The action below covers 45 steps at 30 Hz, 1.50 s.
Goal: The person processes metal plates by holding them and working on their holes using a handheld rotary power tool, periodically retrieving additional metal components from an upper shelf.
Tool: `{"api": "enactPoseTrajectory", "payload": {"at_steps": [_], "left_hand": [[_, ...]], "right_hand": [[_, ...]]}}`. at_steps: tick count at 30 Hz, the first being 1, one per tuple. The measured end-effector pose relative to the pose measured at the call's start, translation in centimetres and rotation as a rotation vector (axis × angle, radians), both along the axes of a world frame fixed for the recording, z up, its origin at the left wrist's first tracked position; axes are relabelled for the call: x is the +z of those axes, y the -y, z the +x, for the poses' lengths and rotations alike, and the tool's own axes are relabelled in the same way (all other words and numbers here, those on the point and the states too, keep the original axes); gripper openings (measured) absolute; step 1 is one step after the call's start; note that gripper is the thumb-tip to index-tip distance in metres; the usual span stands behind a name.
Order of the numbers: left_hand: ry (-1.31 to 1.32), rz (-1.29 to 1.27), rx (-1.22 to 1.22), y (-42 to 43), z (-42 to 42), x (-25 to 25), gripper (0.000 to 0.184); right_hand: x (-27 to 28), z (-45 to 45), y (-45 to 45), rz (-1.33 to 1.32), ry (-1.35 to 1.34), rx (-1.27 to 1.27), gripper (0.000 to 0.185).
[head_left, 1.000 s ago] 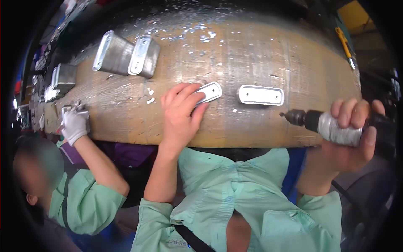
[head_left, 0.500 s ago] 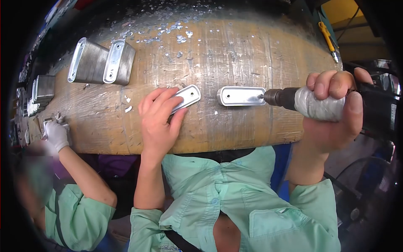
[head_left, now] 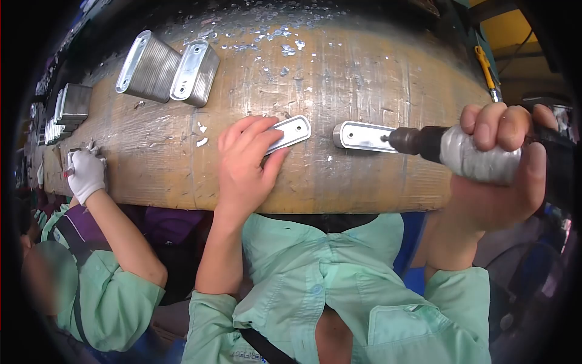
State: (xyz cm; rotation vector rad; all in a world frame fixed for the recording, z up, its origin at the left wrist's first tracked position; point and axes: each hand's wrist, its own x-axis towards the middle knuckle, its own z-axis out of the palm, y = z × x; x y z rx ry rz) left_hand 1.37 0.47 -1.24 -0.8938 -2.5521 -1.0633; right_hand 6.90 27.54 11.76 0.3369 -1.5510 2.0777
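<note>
My left hand point(head_left: 247, 161) rests on the table with its fingers round a small metal tray-shaped part point(head_left: 290, 134), whose right end with one hole shows. My right hand point(head_left: 506, 164) grips a power drill point(head_left: 479, 151) wrapped in clear tape over its barrel. The drill's tip meets the right end of a second oblong metal part point(head_left: 364, 136), which lies flat to the right of the first. A hole shows at that part's left end. The underside of my left palm is hidden.
Two stacks of oblong metal parts point(head_left: 151, 68) point(head_left: 195, 73) lie at the back left of the table point(head_left: 339, 188). More stacks point(head_left: 74, 104) stand far left. A co-worker's gloved hand point(head_left: 86, 173) holds metal pieces. Metal chips and a yellow tool point(head_left: 485, 68) lie behind.
My right hand has brought the drill left, from beside the second metal part onto its right end. My left hand stays on the first part. The whole view has shifted with the camera.
</note>
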Motion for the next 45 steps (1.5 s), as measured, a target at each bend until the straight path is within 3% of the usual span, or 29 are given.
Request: {"api": "enactPoseTrajectory", "payload": {"at_steps": [5, 12, 20, 22, 26, 30, 32, 35, 41, 45], "left_hand": [[0.005, 0.018, -0.002, 0.2, -0.1, -0.2, 0.024], [0.025, 0.056, -0.021, 0.9, -0.5, -0.1, 0.025], [-0.001, 0.016, -0.021, 0.4, -0.3, 0.0, 0.027], [0.001, 0.024, -0.031, 0.6, -0.2, 0.2, 0.032], [-0.034, 0.027, -0.013, -0.5, 0.2, 1.4, 0.044], [0.017, 0.11, -0.221, -3.9, -0.1, 3.3, 0.052], [0.037, 0.093, -0.318, -6.4, -0.6, 3.9, 0.054], [0.098, 0.117, -0.384, -9.1, -0.8, 3.0, 0.056], [0.048, 0.213, -0.404, -9.0, -0.5, 2.9, 0.052], [0.051, 0.238, -0.293, -5.6, -0.4, 4.0, 0.047]], "right_hand": [[-0.3, -1.2, 2.3, 0.021, -0.03, 0.079, 0.043], [-0.2, -2.4, 4.8, 0.106, 0.041, -0.019, 0.038], [-1.0, -3.7, 4.4, 0.179, -0.008, 0.033, 0.039], [-0.5, -2.9, 4.8, 0.162, 0.053, -0.068, 0.041], [-1.4, -0.6, 1.7, -0.044, -0.04, -0.006, 0.045], [-1.0, 3.2, -1.4, -0.067, -0.009, 0.043, 0.051], [-1.5, 4.5, -1.3, -0.002, 0.074, -0.058, 0.051], [-3.5, 5.6, -0.8, 0.125, 0.128, -0.206, 0.051], [-4.1, 7.2, -0.5, 0.02, 0.083, -0.249, 0.051], [-4.4, 7.1, -0.3, 0.006, 0.07, -0.211, 0.052]]}}
